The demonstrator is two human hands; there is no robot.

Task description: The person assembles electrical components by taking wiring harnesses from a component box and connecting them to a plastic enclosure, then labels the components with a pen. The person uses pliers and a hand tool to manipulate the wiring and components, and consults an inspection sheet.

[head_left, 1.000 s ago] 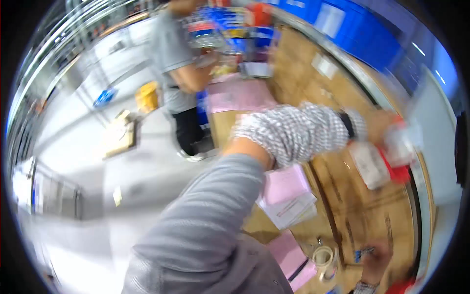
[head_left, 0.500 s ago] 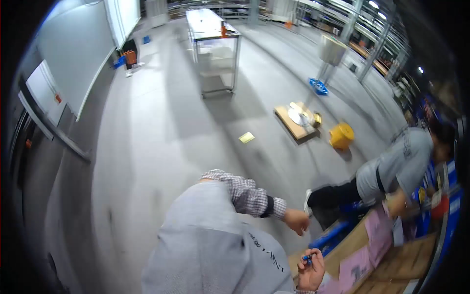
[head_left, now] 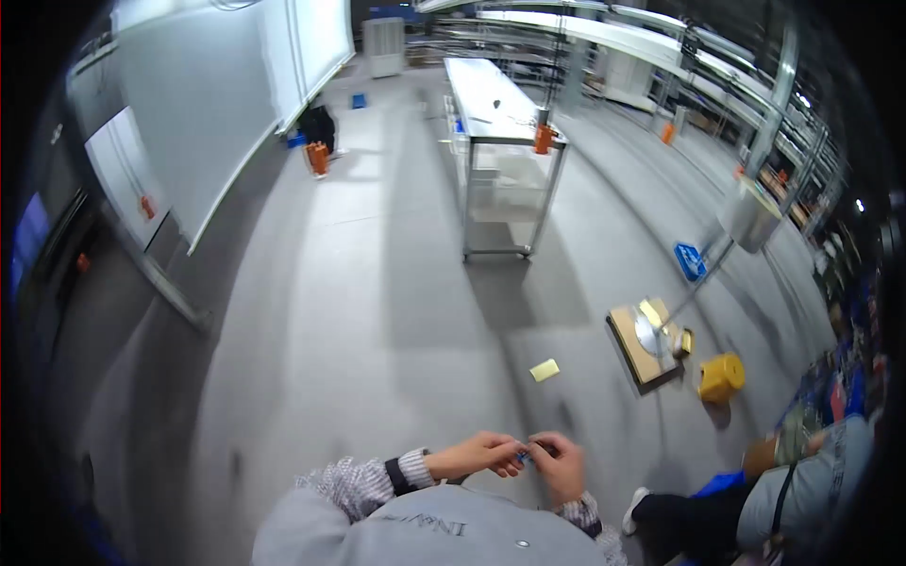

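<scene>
Close in front of my grey top, both hands meet, fingers bent and fingertips almost touching. My left hand [head_left: 483, 455] reaches in from the left, its fingers closed at a tiny blue piece [head_left: 522, 457]. From the other side my right hand [head_left: 561, 468] pinches at the same piece with thumb and forefinger. The fingers cover most of it and it is too small to name.
Ahead stands a white-topped wheeled table [head_left: 505, 113]. On the floor lie a yellow sheet [head_left: 545, 370], a wooden board [head_left: 634, 351] under a pole base, a yellow stool [head_left: 721, 377] and a blue tray [head_left: 690, 261]. A co-worker [head_left: 802, 500] bends at the lower right.
My view has swung left, away from the cardboard box and pink bags. The hands, apart before with blue bits in the right one, have come together before my chest.
</scene>
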